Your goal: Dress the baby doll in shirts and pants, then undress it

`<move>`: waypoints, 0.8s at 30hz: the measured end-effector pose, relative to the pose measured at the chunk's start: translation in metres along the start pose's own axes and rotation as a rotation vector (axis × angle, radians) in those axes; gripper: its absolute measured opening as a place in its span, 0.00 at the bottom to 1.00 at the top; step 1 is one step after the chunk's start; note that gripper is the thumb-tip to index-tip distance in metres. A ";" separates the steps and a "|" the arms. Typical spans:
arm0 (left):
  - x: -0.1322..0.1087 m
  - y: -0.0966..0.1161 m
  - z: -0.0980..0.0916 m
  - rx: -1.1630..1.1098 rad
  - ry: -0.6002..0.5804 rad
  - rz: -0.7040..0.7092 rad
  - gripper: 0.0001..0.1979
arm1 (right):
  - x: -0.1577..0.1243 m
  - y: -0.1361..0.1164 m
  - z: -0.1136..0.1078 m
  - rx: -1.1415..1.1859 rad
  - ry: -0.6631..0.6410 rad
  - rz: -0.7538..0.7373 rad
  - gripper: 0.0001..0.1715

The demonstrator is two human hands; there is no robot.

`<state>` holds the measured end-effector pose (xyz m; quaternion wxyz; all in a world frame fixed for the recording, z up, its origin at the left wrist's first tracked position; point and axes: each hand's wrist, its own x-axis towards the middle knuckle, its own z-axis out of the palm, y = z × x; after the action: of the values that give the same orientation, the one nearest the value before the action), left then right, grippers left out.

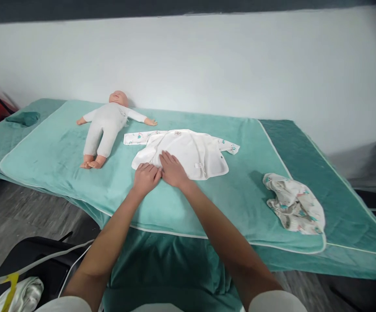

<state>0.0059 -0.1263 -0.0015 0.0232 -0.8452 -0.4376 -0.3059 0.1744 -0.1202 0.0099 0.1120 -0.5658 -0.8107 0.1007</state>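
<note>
Green bedding (214,208) carries a white shirt (191,149), a doll (108,118) to its left, crumpled cloth (300,206) to its right. At the shirt's near edge the left hand (146,177) curls, its grip too hidden to tell; the right hand (174,170) lies flat, fingers extended.

You've got mostly soft cloth here
Your shirt (183,149) looks thin and matt, the bed cover (204,212) is kinda plush and velvety, and the doll (105,121) has a smooth, plastic-looking head (118,98).
</note>
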 end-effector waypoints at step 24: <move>-0.014 -0.004 0.002 -0.068 0.239 0.033 0.21 | 0.069 0.111 -0.003 -0.034 0.150 0.359 0.45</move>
<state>-0.0021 -0.1337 -0.0114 0.0515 -0.8102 -0.4069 -0.4187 0.2512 -0.0177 -0.0143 0.1430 -0.7090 -0.6877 0.0629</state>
